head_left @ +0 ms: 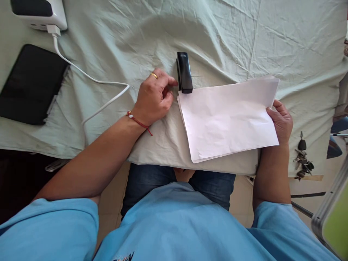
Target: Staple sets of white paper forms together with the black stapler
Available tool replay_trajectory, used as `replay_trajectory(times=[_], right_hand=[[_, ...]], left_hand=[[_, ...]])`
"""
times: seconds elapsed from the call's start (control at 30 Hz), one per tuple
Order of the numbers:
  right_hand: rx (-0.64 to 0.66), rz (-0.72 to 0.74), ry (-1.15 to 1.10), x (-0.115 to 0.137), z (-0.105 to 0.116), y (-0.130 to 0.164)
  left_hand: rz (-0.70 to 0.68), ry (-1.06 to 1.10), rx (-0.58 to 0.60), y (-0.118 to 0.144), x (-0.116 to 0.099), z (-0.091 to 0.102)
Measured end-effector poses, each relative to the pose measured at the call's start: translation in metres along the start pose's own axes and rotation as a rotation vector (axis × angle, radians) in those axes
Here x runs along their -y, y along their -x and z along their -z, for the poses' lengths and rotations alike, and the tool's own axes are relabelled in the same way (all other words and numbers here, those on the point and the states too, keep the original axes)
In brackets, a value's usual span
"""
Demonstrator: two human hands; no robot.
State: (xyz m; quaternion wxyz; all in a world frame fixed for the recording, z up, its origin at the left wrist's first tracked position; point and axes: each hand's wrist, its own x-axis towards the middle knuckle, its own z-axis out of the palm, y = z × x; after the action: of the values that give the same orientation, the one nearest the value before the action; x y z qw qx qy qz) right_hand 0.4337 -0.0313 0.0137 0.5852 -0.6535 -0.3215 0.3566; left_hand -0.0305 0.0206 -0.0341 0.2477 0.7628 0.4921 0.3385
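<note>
A black stapler (pixel 185 72) stands on the cloth, its near end at the top left corner of a small stack of white paper (pixel 228 119). My left hand (pixel 156 94) is just left of the stapler, palm down and holding nothing. Its fingers are bent, with a gap between thumb and forefinger. The forefinger's tip is at the stapler's side; whether it touches is unclear. My right hand (pixel 281 121) grips the stack's right edge, thumb on top and the other fingers partly hidden beneath. The right end of the stack is slightly raised, its sheets a little fanned at the upper corner.
A wrinkled pale green cloth (pixel 217 40) covers the table. At the left lie a black tablet-like device (pixel 31 85) and a white box (pixel 58 14) with a white cable (pixel 95 80). Keys (pixel 302 159) lie near the right front edge. A green-topped, metal-edged piece (pixel 337 224) stands lower right.
</note>
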Motion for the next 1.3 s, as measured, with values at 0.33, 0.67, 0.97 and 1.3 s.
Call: replay_trajectory(times=[0.33, 0.67, 0.97, 1.3], right_hand=[[0.005, 0.010, -0.011, 0.001, -0.004, 0.000], [-0.010, 0.023, -0.001, 0.001, -0.005, 0.000], [0.017, 0.056, -0.030, -0.008, 0.001, -0.007], [0.026, 0.133, -0.078, -0.012, 0.002, -0.012]], left_hand=[[0.039, 0.048, 0.006, -0.004, -0.034, 0.009], [0.032, 0.028, 0.018, -0.004, -0.038, 0.009], [0.057, -0.111, 0.046, -0.004, -0.036, 0.005], [0.093, -0.099, 0.035, -0.002, -0.026, 0.003]])
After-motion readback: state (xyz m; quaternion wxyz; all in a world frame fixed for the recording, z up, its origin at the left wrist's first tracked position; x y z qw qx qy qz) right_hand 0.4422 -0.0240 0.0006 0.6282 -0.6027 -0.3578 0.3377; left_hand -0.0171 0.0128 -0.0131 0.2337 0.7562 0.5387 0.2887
